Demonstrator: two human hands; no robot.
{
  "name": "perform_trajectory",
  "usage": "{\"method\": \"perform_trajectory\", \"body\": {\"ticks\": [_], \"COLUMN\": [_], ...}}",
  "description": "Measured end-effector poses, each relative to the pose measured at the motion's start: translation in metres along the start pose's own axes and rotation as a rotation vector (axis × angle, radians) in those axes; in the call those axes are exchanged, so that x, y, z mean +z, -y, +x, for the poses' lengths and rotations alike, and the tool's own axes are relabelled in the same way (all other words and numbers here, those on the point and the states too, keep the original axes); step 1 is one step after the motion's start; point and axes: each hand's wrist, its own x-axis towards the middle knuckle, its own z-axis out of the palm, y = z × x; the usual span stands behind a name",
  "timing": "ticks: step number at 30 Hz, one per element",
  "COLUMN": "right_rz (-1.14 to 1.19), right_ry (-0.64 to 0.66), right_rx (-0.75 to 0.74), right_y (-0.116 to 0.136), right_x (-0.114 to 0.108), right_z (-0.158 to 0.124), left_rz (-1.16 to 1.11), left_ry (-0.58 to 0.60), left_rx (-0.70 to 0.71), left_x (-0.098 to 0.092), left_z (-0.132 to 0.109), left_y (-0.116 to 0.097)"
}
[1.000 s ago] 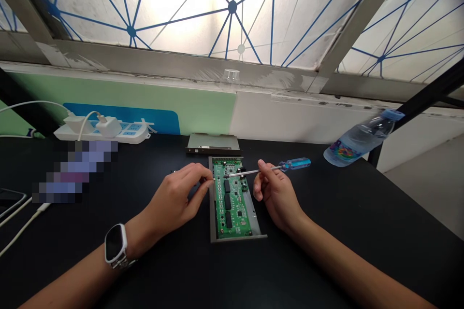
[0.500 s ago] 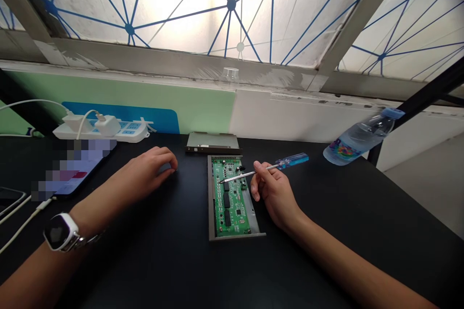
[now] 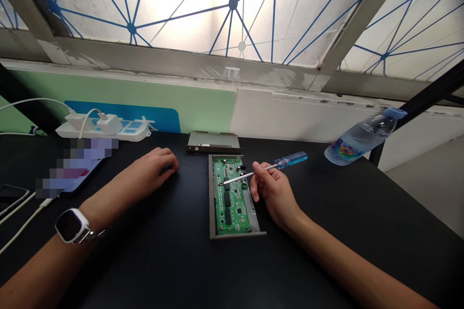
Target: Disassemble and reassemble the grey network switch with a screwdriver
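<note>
A screwdriver [image 3: 291,160] with a clear blue handle and a long metal shaft lies in the grip of my right hand [image 3: 273,190], thumb on the shaft. Its tip is over the left side of a green circuit board [image 3: 237,203], which sits in a grey metal tray [image 3: 211,212]. Whether the tip touches the board I cannot tell. My left hand [image 3: 155,166] rests on the table left of the tray, with curled fingers and the thumb close to the fingertips. Anything between them is too small or hidden to make out.
Behind the tray lies a flat metal cover [image 3: 213,141]. A water bottle [image 3: 357,140] leans at the right against a black bar. On the left are a power strip [image 3: 134,131] with chargers, a phone [image 3: 81,178], cables and another dark device [image 3: 12,197].
The screwdriver tip has shifted very slightly down along the board. My left thumb and fingertips look a little closer together, and the left wrist has moved slightly right.
</note>
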Motion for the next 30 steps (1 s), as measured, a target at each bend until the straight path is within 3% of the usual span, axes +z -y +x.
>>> {"method": "perform_trajectory", "body": {"ticks": [12,22,30], "right_rz": [0.004,-0.013,-0.019], "right_ry": [0.023,0.031,0.044], "right_rx": [-0.008,-0.012,-0.014], "right_y": [-0.002,-0.001,-0.002], "right_x": [-0.002,-0.001,-0.002], "right_z": [0.002,0.001,0.002], "left_rz": [-0.069,-0.104,-0.151], "left_ry": [0.061,0.036,0.118], "left_rx": [-0.067,-0.075,-0.110], "left_x": [-0.010,-0.004,-0.010], "left_z": [0.004,0.002,0.001], "left_y": [0.004,0.006,-0.007]}}
